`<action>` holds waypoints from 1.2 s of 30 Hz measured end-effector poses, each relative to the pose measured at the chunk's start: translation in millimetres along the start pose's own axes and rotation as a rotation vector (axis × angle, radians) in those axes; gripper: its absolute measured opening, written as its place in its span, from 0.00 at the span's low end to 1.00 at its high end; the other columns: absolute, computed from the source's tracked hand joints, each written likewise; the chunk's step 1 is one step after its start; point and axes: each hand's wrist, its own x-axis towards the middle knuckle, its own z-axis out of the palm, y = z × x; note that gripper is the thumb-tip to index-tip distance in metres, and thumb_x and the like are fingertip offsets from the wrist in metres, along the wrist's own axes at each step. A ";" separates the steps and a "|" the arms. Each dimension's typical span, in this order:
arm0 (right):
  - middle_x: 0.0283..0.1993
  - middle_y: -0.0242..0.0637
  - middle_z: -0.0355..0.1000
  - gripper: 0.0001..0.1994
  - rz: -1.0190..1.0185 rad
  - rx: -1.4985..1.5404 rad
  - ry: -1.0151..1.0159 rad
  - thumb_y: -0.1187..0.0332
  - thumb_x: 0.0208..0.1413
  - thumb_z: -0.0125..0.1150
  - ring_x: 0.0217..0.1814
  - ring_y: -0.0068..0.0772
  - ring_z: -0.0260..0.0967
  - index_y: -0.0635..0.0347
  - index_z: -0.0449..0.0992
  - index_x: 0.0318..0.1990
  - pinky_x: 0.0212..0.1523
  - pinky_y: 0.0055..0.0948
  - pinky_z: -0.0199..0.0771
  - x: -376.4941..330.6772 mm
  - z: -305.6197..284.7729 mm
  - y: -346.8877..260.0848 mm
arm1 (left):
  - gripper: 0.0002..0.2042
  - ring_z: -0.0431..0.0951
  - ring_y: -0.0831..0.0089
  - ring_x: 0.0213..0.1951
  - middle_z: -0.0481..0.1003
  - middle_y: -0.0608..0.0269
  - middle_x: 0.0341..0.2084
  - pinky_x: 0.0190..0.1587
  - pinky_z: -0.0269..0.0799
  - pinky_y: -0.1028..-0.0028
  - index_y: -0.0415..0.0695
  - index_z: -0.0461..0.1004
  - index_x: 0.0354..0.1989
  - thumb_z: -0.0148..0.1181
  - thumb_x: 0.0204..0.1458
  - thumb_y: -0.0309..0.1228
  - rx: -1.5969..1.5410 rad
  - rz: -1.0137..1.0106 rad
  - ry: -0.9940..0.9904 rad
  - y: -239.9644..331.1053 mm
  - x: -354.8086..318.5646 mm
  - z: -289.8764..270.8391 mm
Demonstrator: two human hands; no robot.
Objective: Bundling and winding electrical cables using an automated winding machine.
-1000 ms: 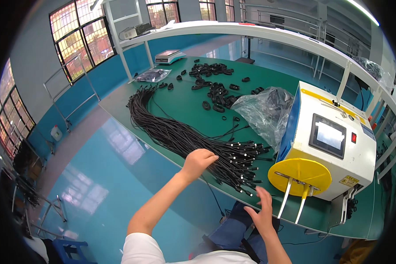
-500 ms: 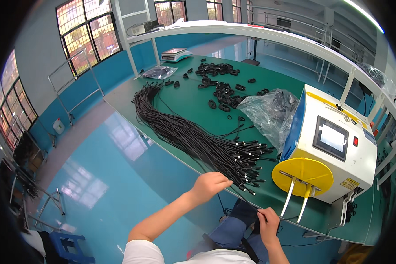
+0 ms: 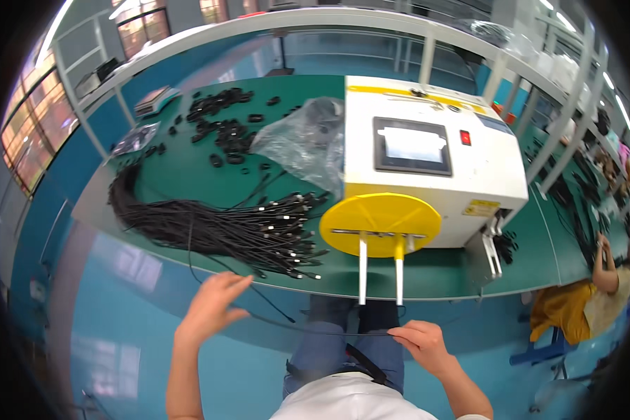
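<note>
A thin black cable [image 3: 315, 332] runs across in front of my lap. Its right part is pinched between the thumb and fingers of my right hand [image 3: 423, 344]. My left hand [image 3: 211, 306] is open, thumb and fingers apart, with the cable passing by its thumb; whether it bears on the cable is hidden. Another cable end [image 3: 280, 312] hangs over the table edge beside the left fingers. Beyond them a thick bundle of black cables [image 3: 189, 222] with pale-tipped connectors lies on the green table [image 3: 315, 89]. Ahead stands a white machine [image 3: 427, 189] with a yellow disc [image 3: 381, 217] and two prongs.
Coiled black cables [image 3: 231, 136] and a clear plastic bag [image 3: 304, 140] lie left of the machine. A scale [image 3: 155, 102] stands at the far left. An overhead white shelf rail [image 3: 329, 19] spans the back. At right sits another person [image 3: 605, 280].
The view has swung right, bringing the machine to the middle. My left hand has gone from closed to spread fingers. My hands are farther apart, with cable stretched between them.
</note>
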 end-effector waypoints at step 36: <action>0.24 0.41 0.72 0.05 0.214 0.010 0.309 0.78 0.45 0.56 0.23 0.33 0.71 0.66 0.76 0.30 0.27 0.27 0.71 105.8 -6.2 76.9 | 0.06 0.67 0.81 0.22 0.72 0.64 0.19 0.26 0.60 0.81 0.32 0.74 0.28 0.58 0.48 0.24 -0.571 0.095 0.480 86.2 149.3 25.0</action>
